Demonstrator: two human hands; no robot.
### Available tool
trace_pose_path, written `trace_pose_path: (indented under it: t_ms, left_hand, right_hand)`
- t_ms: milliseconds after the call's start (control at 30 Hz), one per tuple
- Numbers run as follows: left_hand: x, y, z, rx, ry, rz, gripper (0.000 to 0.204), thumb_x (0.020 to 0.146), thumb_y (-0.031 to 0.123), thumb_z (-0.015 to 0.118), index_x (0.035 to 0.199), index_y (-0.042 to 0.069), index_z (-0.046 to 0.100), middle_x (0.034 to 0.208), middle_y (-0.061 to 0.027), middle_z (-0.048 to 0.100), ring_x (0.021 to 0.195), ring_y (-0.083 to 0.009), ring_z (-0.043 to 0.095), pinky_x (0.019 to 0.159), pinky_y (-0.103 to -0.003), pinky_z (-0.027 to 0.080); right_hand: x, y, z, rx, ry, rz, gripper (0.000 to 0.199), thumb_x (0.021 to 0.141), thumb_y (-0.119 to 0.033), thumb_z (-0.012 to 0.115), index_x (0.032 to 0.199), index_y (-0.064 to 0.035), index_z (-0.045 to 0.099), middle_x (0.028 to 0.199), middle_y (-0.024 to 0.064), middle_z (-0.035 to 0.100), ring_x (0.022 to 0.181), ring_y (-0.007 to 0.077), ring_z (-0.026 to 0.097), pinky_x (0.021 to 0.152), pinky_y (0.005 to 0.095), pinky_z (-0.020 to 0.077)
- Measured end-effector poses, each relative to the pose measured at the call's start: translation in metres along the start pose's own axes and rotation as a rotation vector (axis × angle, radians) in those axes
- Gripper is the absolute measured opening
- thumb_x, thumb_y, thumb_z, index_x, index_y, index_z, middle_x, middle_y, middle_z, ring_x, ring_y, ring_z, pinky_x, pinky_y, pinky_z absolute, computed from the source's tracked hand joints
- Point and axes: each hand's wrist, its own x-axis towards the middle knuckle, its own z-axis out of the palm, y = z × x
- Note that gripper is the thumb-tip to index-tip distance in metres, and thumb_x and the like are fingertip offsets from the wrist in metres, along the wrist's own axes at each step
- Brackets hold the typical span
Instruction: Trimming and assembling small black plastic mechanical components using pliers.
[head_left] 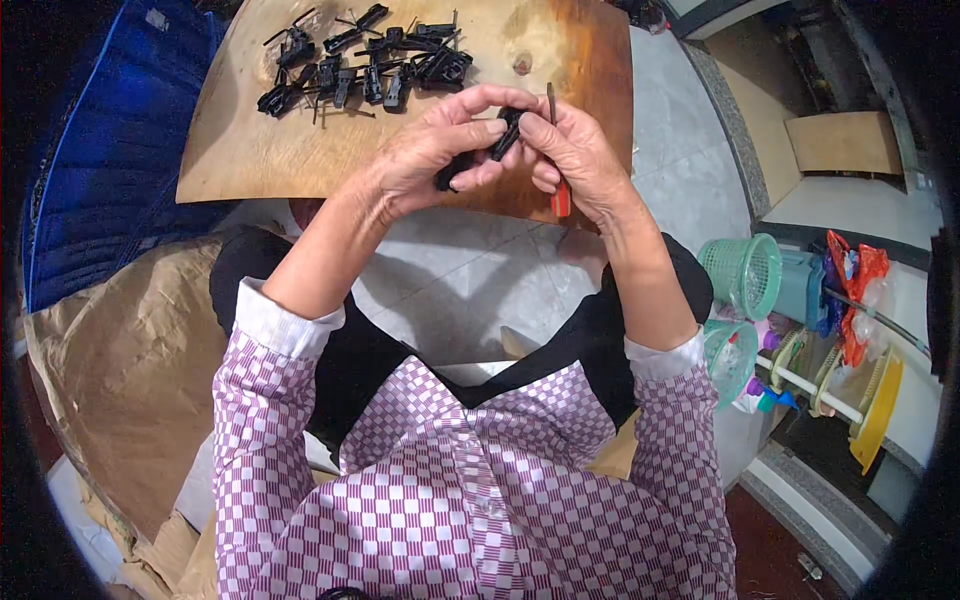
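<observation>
Over the near edge of the wooden board, my left hand (430, 150) is closed round a small black plastic part (507, 135), its thumb and fingers curled about it. My right hand (583, 160) meets it from the other side, thumb and fingertips at the same part. Tucked in that right hand is a screwdriver (561, 203); its red-orange handle points down toward me and its metal shaft sticks up past the fingers. Much of the black part is hidden by my fingers. Farther off, to the left, lies a pile of similar black plastic parts (372, 75) with thin black rods.
The wooden board (250, 150) spans the top of the view. A blue corrugated panel (95, 150) stands at left, above brown paper (130, 370). At right are green plastic baskets (745, 272), a red plastic bag (862, 290) and a yellow rack (877, 410).
</observation>
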Motion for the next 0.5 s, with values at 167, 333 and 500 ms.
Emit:
trace_pose_path:
  t_ms: [167,333,500]
  left_hand:
    - [-0.001,0.003,0.012,0.345,0.143,-0.017,0.035,0.089,0.011,0.055,0.123,0.006,0.049,0.103,-0.0034,0.06,0.072,-0.0065,0.057,0.057,-0.017,0.047]
    - [0.002,-0.008,0.016,0.657,0.162,0.105,0.034,0.09,0.009,0.053,0.123,0.004,0.049,0.103,-0.0039,0.06,0.083,-0.0094,0.058,0.067,-0.022,0.05]
    - [0.003,-0.015,0.011,0.93,0.31,0.271,0.034,0.089,0.006,0.051,0.123,0.004,0.048,0.097,-0.0057,0.06,0.086,-0.0119,0.057,0.073,-0.025,0.049]
  right_hand:
    - [-0.001,-0.002,0.002,-0.176,0.086,-0.021,0.025,0.089,-0.028,0.058,0.101,-0.0058,0.056,0.067,-0.0037,0.05,0.047,-0.0001,0.037,0.041,0.0141,0.0294]
    - [0.0,0.007,0.006,-0.272,0.136,-0.044,0.027,0.088,-0.028,0.06,0.102,-0.0053,0.057,0.066,-0.0058,0.048,0.047,-0.0006,0.036,0.04,0.0142,0.0278]
    - [0.001,0.007,0.018,-0.182,0.181,-0.019,0.037,0.092,-0.035,0.05,0.112,-0.004,0.049,0.065,-0.0022,0.048,0.045,0.0023,0.034,0.04,0.0162,0.0277]
